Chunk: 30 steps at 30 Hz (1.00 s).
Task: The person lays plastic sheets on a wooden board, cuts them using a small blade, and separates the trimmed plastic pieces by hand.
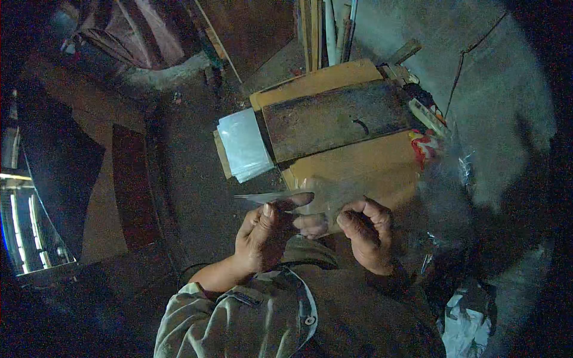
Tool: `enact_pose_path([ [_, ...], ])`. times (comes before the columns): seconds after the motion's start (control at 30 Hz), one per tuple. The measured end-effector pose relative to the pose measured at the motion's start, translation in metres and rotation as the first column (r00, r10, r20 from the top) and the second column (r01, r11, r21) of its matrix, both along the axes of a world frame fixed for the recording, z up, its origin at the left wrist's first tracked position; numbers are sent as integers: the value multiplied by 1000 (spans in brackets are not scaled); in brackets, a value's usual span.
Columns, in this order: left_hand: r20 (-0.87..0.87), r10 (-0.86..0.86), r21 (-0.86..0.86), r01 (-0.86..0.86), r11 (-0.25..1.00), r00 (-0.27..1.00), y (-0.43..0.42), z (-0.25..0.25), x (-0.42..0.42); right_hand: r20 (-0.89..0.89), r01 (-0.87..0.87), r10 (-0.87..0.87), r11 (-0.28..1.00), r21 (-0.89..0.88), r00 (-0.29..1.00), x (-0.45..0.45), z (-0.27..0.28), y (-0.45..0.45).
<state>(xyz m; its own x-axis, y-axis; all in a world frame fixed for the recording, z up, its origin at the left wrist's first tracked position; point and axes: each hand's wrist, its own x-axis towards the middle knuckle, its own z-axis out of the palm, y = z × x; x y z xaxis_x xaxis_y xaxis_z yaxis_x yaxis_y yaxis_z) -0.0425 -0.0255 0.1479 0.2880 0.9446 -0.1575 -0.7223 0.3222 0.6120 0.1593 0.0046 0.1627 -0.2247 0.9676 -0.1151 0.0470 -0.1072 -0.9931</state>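
Observation:
My left hand (261,234) is closed, its thumb over a thin clear plastic sheet (314,206), perhaps a bag. A pale edge of plastic sticks out to the left of the fingers. Opposite it, my right hand (369,231) pinches with thumb and forefinger at the right side of the same clear plastic, whose outline there is hard to make out. Beyond my left hand lies a stack of clear plastic sheets or bags (245,145). It rests beside a low wooden bench (334,121) with a dark middle board, and a small dark curved piece (361,125) lies on that board.
A red and yellow wrapper (424,148) sits at the bench's right end. Wooden sticks and pipes (331,33) lean behind it. Crumpled clear plastic (467,167) is at the right, and a white bag (467,322) lies lower right. Cloth (140,33) hangs at upper left.

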Motion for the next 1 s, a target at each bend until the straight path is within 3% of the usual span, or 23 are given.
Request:
enact_pose_path([
  [0.13,-54,63,35,-61,998,997,3,7,3,-7,15,-15,999,-30,1000,-2,3,2],
  [0.23,-203,-1,51,12,999,979,7,10,-1,99,-41,31,994,102,995,-4,8,4],
  [0.3,-158,29,146,-6,989,987,8,10,-1,88,123,-129,990,64,988,-4,-3,4],
  [0.33,-156,30,152,-6,988,987,10,11,-7,171,133,-172,967,215,970,1,-6,10],
  [0.37,-309,-45,160,99,982,950,12,12,-17,105,218,-233,967,131,967,6,4,8],
  [0.4,-457,-113,150,201,968,882,14,14,-26,44,292,-308,931,219,950,8,2,12],
  [0.43,-457,-109,155,200,968,883,17,16,-31,-24,366,-377,881,299,926,13,0,16],
  [0.5,-736,-169,214,463,860,655,28,21,-36,-39,329,-332,904,273,943,25,7,24],
  [0.57,-781,-189,211,536,817,595,38,30,-33,78,-1,-32,920,393,996,26,21,41],
  [0.6,-832,-96,382,690,615,546,42,25,-32,159,-159,115,940,301,981,23,24,49],
  [0.63,-856,15,489,799,350,517,46,23,-31,144,-315,282,887,338,949,16,22,58],
  [0.67,-818,-51,536,792,293,572,48,28,-22,136,-459,442,804,378,887,8,16,66],
  [0.7,-819,-47,537,793,286,571,50,32,-18,139,-456,438,803,384,888,3,10,69],
  [0.77,-801,-293,523,849,80,521,53,41,-13,127,-672,689,622,402,713,-3,-7,76],
  [0.8,-825,-419,381,921,83,379,53,52,-21,124,-732,761,547,407,637,-4,-15,79],
  [0.9,-745,-453,493,862,122,490,53,41,-39,205,-797,845,345,496,494,14,-47,83],
  [0.93,-695,-395,595,789,154,601,64,45,-43,20,-832,903,386,398,429,26,-57,83],
  [0.97,-692,-397,596,788,157,603,72,46,-53,-176,-888,903,422,181,393,35,-62,80],
  [1.0,-720,-319,570,788,235,616,79,47,-68,-400,-899,814,434,-63,421,40,-58,77],
])
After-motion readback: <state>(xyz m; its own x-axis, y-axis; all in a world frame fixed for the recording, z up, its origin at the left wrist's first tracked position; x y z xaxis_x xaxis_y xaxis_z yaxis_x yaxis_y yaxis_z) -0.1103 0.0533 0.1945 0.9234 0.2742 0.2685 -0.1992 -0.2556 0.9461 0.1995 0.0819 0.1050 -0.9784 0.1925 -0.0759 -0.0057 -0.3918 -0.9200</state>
